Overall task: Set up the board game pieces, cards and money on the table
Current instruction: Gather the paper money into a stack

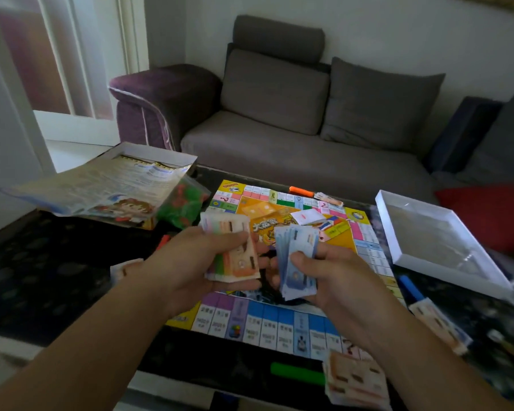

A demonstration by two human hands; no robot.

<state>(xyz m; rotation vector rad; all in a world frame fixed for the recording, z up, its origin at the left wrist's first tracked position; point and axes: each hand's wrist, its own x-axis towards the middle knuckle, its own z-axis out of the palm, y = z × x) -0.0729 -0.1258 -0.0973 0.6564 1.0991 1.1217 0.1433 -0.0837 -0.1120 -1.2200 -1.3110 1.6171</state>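
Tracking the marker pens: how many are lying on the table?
4: orange pen past the board's far edge, blue pen right, green pen near edge, red pen left, partly hidden. Others may be hidden.

Board (279, 315) lies mid-counter (48, 262). I've got both hands over it: left hand (190, 262) holds one stack of notes (232, 250), right hand (333, 274) holds another stack (297, 262) just beside it. Box (161, 157) at far left with rules sheet (101, 185) on top, bag of pieces (184, 206) at its right edge. Lid (436, 241) to the right of board. Card pile (306, 216) on board centre. Note piles at near right: (353, 381) and (439, 324). Sofa (279, 137) behind counter.
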